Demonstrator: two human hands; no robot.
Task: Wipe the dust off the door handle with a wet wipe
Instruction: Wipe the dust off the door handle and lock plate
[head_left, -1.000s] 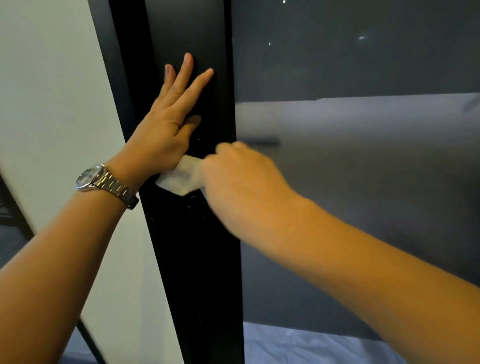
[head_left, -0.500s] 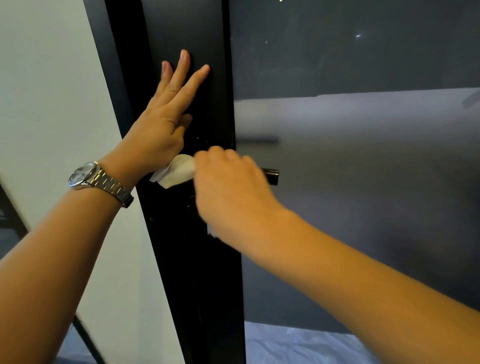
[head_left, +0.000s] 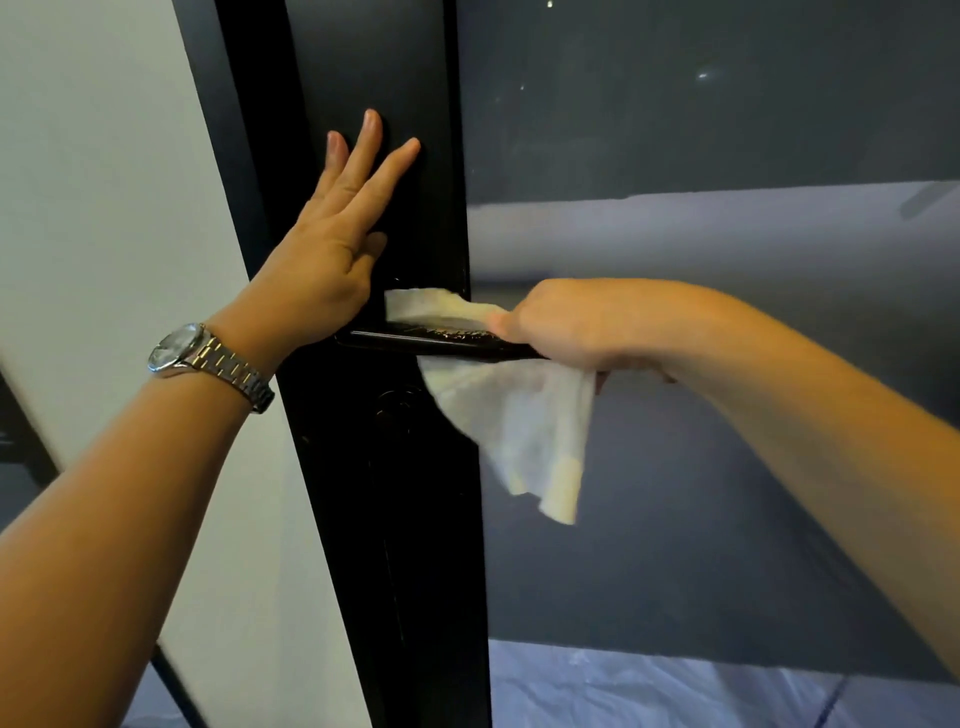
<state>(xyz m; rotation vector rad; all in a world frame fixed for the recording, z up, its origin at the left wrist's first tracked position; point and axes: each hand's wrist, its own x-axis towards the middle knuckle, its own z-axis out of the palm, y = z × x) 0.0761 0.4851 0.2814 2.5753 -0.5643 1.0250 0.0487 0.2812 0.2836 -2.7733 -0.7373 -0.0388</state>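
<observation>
Our left arm: it reaches up from the low left, with a silver watch (head_left: 208, 358) on the wrist.
Our left hand (head_left: 332, 244): it lies flat on the black door frame (head_left: 384, 493), just above the handle. The fingers are straight and spread a little. It holds nothing.
Our right arm: it comes in from the right side and crosses in front of the glass.
Our right hand (head_left: 566, 325): it is closed in a fist around the far end of the door handle, with the wipe squeezed inside.
Wet wipe (head_left: 524, 415): it is white and crumpled. One part lies on top of the handle, near our left hand. A bigger part hangs down loose under the handle and under our fist.
Door handle (head_left: 436, 340): it is a black, shiny bar. It sticks out sideways from the black frame toward the right. Its top has small bright marks; we cannot tell if they are dust or wet spots.
Glass panel (head_left: 727, 130): it is dark grey and sits right of the frame, behind our right arm.
Wall (head_left: 104, 182): it is pale and sits left of the frame.
</observation>
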